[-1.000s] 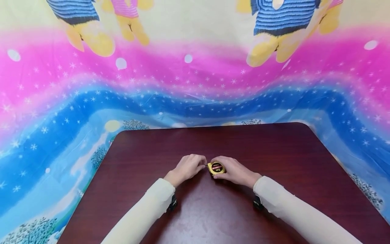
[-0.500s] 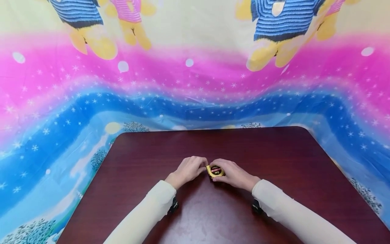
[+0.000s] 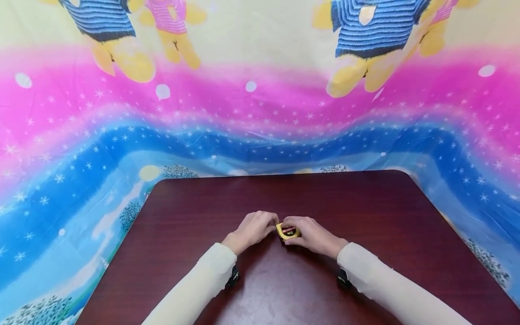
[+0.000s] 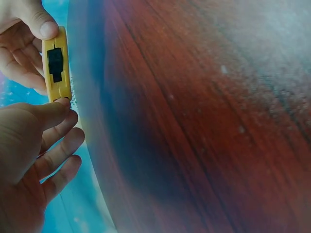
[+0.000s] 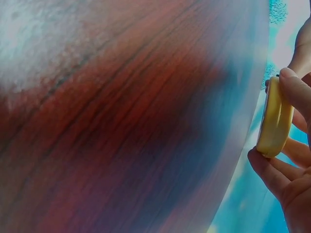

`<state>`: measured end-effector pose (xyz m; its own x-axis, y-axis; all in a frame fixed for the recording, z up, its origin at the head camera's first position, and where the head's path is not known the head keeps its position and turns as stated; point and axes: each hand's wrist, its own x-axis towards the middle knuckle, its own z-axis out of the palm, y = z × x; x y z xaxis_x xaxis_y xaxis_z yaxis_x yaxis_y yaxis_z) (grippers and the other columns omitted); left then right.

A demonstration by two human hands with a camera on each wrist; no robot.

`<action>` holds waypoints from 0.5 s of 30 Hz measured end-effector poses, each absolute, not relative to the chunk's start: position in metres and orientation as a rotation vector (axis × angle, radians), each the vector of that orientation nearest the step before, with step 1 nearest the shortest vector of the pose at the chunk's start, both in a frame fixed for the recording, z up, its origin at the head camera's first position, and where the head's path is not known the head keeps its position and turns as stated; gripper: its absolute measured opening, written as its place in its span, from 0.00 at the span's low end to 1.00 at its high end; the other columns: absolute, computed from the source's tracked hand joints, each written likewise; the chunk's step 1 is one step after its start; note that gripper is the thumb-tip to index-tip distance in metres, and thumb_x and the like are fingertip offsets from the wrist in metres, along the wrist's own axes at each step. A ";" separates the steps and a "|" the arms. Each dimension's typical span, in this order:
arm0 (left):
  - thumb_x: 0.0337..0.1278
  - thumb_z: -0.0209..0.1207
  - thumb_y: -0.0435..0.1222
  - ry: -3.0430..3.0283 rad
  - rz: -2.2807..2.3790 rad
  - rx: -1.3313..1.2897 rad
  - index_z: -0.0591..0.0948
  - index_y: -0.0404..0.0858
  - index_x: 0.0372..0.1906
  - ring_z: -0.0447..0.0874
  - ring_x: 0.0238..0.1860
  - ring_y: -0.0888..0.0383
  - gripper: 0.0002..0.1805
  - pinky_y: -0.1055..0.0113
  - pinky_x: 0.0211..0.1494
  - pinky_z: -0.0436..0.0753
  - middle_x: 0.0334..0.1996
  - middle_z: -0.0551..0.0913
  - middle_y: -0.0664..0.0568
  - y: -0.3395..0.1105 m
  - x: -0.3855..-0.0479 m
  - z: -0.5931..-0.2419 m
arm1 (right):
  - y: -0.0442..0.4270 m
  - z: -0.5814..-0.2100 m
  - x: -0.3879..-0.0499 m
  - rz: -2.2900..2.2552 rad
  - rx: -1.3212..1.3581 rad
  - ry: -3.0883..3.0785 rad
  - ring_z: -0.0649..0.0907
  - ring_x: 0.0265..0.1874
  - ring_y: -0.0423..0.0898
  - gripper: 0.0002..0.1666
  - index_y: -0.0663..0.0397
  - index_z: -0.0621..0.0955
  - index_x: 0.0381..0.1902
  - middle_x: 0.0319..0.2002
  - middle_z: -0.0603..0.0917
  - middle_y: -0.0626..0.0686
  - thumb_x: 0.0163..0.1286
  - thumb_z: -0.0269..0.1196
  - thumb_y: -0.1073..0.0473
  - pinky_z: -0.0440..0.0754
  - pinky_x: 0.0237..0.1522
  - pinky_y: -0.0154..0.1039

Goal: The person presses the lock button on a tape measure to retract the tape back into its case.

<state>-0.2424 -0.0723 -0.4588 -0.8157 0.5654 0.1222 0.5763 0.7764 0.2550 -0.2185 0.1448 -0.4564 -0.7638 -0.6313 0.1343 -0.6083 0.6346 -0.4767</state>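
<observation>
A small yellow tape measure (image 3: 289, 232) with a black and red label marked "2m" is held just above the middle of the table. My right hand (image 3: 316, 235) grips its case, thumb on the near side and fingers over the far side. At the case's left end is my left hand (image 3: 253, 228). In the left wrist view, that hand's thumb and forefinger pinch at the mouth end of the tape measure (image 4: 55, 90), its other fingers loosely bent. The blade's tip is mostly hidden by them. The right wrist view shows the case's plain yellow edge (image 5: 276, 119).
The dark red-brown table (image 3: 195, 198) has rounded far corners. Behind it and at both sides hangs a printed cloth (image 3: 252, 117) with snowflakes and bears. Dark wrist cameras sit under both cream sleeves (image 3: 195, 282).
A second ago a short gap with a thin dark strip showed between my left fingers and the case; now they meet. The case has tilted a little, and the head view has shifted slightly.
</observation>
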 end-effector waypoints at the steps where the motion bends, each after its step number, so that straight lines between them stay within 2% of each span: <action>1: 0.65 0.65 0.38 -2.920 -0.445 -0.942 0.86 0.50 0.41 0.86 0.37 0.65 0.03 0.66 0.42 0.83 0.35 0.89 0.62 -0.072 -0.242 -0.459 | 0.145 -0.457 -0.218 -0.796 -1.052 2.799 0.84 0.54 0.47 0.25 0.49 0.82 0.56 0.57 0.84 0.52 0.63 0.73 0.51 0.82 0.56 0.48; 5: 0.65 0.65 0.38 -2.908 -0.452 -0.946 0.87 0.49 0.41 0.86 0.36 0.64 0.03 0.65 0.42 0.83 0.35 0.89 0.61 -0.072 -0.242 -0.458 | 0.145 -0.457 -0.217 -0.832 -1.008 2.810 0.85 0.53 0.48 0.26 0.49 0.82 0.56 0.58 0.85 0.54 0.62 0.74 0.51 0.83 0.56 0.49; 11: 0.66 0.64 0.39 -2.921 -0.437 -0.943 0.87 0.49 0.43 0.86 0.39 0.63 0.05 0.64 0.44 0.84 0.37 0.89 0.61 -0.072 -0.243 -0.454 | 0.145 -0.456 -0.217 -0.850 -1.036 2.794 0.83 0.54 0.44 0.27 0.47 0.79 0.61 0.57 0.84 0.48 0.64 0.72 0.51 0.82 0.57 0.47; 15: 0.66 0.64 0.39 -2.931 -0.428 -0.934 0.87 0.49 0.44 0.87 0.40 0.63 0.06 0.63 0.46 0.84 0.39 0.89 0.60 -0.072 -0.244 -0.453 | 0.145 -0.458 -0.216 -0.841 -1.060 2.787 0.81 0.56 0.44 0.28 0.47 0.78 0.63 0.59 0.81 0.48 0.66 0.71 0.53 0.81 0.58 0.47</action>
<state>-0.2441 -0.0717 -0.4532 -0.8185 0.5625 0.1170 0.5725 0.7811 0.2493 -0.2159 0.1448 -0.4577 -0.7651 -0.6269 0.1468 -0.6035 0.6186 -0.5032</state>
